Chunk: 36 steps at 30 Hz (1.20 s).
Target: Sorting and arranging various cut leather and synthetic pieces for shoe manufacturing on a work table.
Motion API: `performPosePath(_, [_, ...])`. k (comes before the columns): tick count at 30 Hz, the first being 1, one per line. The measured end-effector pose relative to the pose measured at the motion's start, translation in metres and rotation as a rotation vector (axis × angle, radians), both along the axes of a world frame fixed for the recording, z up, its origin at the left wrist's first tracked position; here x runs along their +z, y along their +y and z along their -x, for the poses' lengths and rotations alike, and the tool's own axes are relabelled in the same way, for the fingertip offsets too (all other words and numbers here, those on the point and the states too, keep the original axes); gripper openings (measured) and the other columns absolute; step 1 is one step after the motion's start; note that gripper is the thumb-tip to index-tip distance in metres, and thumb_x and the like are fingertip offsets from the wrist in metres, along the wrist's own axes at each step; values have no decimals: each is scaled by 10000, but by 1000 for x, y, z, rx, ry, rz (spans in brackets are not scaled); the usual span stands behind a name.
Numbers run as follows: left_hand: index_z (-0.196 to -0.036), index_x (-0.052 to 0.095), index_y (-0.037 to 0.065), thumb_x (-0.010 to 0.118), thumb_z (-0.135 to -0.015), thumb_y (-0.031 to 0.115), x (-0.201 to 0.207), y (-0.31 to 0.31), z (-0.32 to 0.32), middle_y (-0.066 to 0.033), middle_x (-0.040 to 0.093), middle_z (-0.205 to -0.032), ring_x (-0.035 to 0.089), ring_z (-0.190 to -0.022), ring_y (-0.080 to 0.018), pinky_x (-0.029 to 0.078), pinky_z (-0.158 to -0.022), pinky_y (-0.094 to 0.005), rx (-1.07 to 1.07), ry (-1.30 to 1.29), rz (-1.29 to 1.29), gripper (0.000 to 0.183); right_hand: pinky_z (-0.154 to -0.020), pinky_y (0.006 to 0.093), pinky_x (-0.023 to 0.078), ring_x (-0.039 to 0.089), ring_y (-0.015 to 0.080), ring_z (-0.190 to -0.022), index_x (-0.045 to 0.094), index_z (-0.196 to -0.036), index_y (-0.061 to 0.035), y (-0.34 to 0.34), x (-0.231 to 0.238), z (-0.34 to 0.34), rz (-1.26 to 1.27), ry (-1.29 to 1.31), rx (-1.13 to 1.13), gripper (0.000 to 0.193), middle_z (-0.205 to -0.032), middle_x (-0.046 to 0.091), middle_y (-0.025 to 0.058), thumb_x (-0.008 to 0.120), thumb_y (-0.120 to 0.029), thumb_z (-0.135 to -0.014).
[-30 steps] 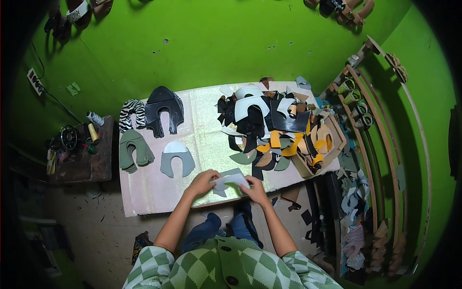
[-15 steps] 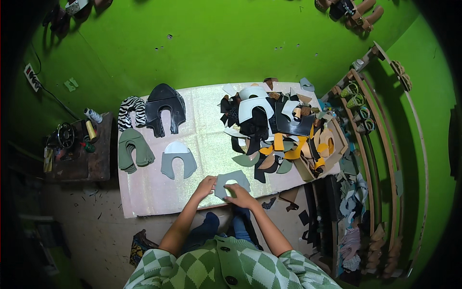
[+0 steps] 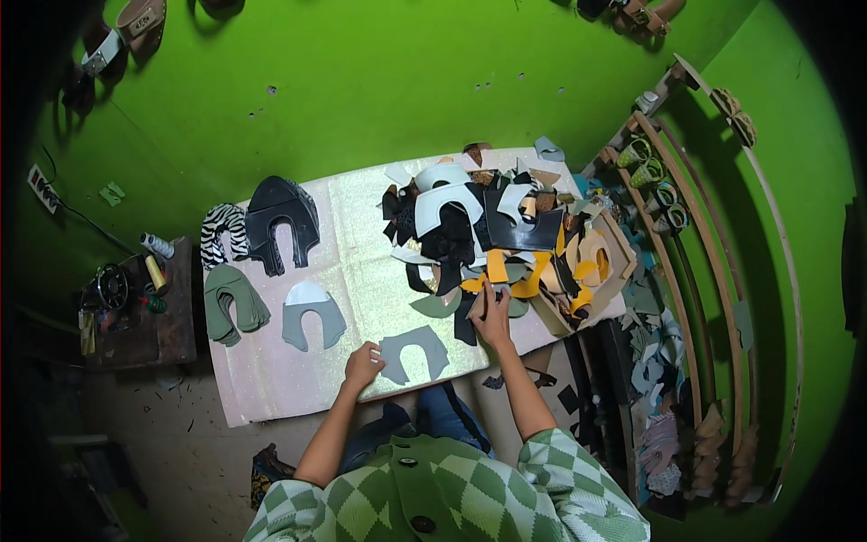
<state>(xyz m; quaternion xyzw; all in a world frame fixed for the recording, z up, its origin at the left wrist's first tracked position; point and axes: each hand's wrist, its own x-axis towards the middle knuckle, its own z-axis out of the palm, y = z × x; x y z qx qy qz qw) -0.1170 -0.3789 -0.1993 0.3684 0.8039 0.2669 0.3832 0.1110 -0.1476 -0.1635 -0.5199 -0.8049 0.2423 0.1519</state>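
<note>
- Worktop [image 3: 361,244]: pale, glittery sheet across the whole top, standing against a bright green wall.
- Left hand [image 3: 363,366]: resting at the near edge of the worktop, fingers curled loosely, touching the left side of a grey cut-out [image 3: 414,352]; it pinches nothing that I can make out.
- Grey cut-out: horseshoe-shaped flat piece, lying flat near the front edge, open end toward the person, between the two hands.
- Right hand [image 3: 492,314]: stretched into the near edge of the heap [image 3: 492,235], fingers drawn together on a piece there; which piece it grips I cannot tell.
- Heap: mixed cut pieces in white, black, yellow, brown and grey, overlapping, filling the right half of the worktop.
- Second grey piece [image 3: 311,313]: same horseshoe shape with a white tip, lying apart to the left of the first.
- Olive-green piece [image 3: 233,303]: further left, near the worktop's left edge.
- Black piece [image 3: 282,221]: at the back left, just beside a zebra-striped piece [image 3: 222,233].
- Small side table [image 3: 135,298]: dark, left of the worktop, carrying thread spools and small tools.
- Wooden rack [image 3: 686,235]: curved rails at the right, holding shoe parts and scraps.
- Sandals [image 3: 122,36]: hung on the wall, upper left.
</note>
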Motion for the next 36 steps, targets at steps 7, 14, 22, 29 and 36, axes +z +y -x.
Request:
performPosePath(7, [-1042,546,63,724,-703,252,14,15,-7,-111,642,-887,625,-830,-268,488,-726,-364,6,23,123,426,-644,217,448,542,111,-689,629,-997,-20,27,-4,-4,336,444,177,276,-786,585,58,664,-22,-724])
performPosePath(14, [-1075,514,39,677,-738,164,45,67,-25,-156,564,-1006,556,-935,-303,440,-812,-374,33,87,-226,395,-829,323,450,566,273,-925,582,-1082,-23,35,23,-17,123,344,321,363,-987,571,149,648,-17,-725])
performPosePath(22, [-1095,526,44,697,-722,169,31,117,-48,-141,594,-1033,566,-982,-290,445,-837,-367,-247,35,-276,429,-940,432,368,430,415,-1113,317,-1285,-33,71,0,-7,-110,249,4,708,-1216,401,256,719,-127,-710])
performPosePath(29, [-944,558,116,779,-615,260,35,159,-96,-83,649,-784,634,-777,-285,491,-635,-421,-516,411,-71,421,-762,418,467,604,360,-868,515,-1024,-56,102,-5,1,30,65,-121,382,-871,632,175,699,-171,-710])
performPosePath(36, [-772,604,94,736,-676,289,5,175,-72,-105,642,-752,620,-744,-313,477,-622,-422,-600,312,-145,254,-651,236,428,509,92,-695,560,-955,-42,143,59,-13,345,747,165,244,-795,574,20,646,-16,-728])
